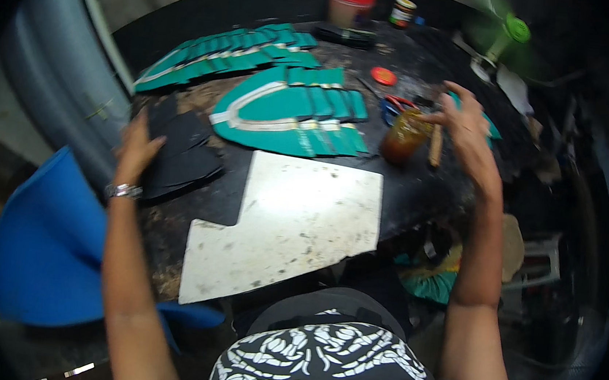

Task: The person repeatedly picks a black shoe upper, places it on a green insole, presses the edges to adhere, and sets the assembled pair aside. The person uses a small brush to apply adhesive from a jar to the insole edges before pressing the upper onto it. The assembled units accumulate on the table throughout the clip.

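Head view: left hand (134, 150) rests flat, fingers spread, on a stack of black pieces (179, 154) at the left edge of the bench (422, 187); nothing pinched. The black pieces look thin, matte, floppy like cut leather or rubber sheet, probably light, and best lifted by a free edge or slid off the pile.

Right hand (465, 125) hovers by the right edge, fingers loosely open, fingertips at the rim of an amber jar (405, 135); contact unclear. The jar looks like glass or clear plastic, open-topped, with brownish stuff inside, maybe sticky. It is likely rigid, smooth and slippery, so hold round the body and keep it upright.

A wooden stick (436, 145) lies just beside the jar. Green pieces (294, 112) with pale trim fan out mid-bench, with more green strips (222, 54) toward the far left. A white board (294, 225), stiff and scuffed, overhangs the near edge. Scissors (393, 107) and a red lid (383, 75) lie behind the jar. A red-lidded tub (350, 5) stands at the far edge.
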`<state>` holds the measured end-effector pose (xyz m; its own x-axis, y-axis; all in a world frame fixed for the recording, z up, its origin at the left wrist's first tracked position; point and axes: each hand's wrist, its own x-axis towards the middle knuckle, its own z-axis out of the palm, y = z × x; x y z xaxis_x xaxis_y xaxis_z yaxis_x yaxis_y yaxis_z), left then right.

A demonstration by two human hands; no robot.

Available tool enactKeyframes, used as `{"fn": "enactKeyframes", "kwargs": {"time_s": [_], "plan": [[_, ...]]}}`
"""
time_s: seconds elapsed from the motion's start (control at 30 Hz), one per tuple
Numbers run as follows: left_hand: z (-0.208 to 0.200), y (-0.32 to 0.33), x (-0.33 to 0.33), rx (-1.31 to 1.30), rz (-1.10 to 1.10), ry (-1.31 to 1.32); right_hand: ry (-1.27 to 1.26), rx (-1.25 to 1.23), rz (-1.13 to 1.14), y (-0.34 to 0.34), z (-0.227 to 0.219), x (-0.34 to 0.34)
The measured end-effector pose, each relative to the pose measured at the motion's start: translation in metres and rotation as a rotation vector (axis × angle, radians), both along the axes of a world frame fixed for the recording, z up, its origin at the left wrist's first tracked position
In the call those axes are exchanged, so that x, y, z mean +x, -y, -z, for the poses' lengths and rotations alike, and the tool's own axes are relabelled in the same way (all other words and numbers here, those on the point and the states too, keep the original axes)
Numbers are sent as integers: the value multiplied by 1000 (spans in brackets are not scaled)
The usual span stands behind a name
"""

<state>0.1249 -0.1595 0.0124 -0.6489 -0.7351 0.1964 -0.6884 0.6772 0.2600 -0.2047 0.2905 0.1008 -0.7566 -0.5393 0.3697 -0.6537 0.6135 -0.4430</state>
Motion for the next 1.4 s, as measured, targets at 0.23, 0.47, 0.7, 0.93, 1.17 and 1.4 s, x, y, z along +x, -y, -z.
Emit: {"fn": "enactKeyframes", "kwargs": {"time_s": [0.23,0.47,0.7,0.93,1.17,1.4], "plan": [[3,5,43,0,-110,21,178,304,29,30,3,-2],[-89,-59,99,254,129,-752,-42,-60,-116,1,-19,7],[-45,-202,65,578,461,-946,-301,340,-67,-26,12,84],[-2,-232,46,984,405,-685,722,-244,-366,-33,51,151],[-2,-225,50,1200,358,-617,1225,-279,-292,-31,81,173],[-7,-223,51,1213,370,-542,1333,-232,-252,-22,79,173]]}}
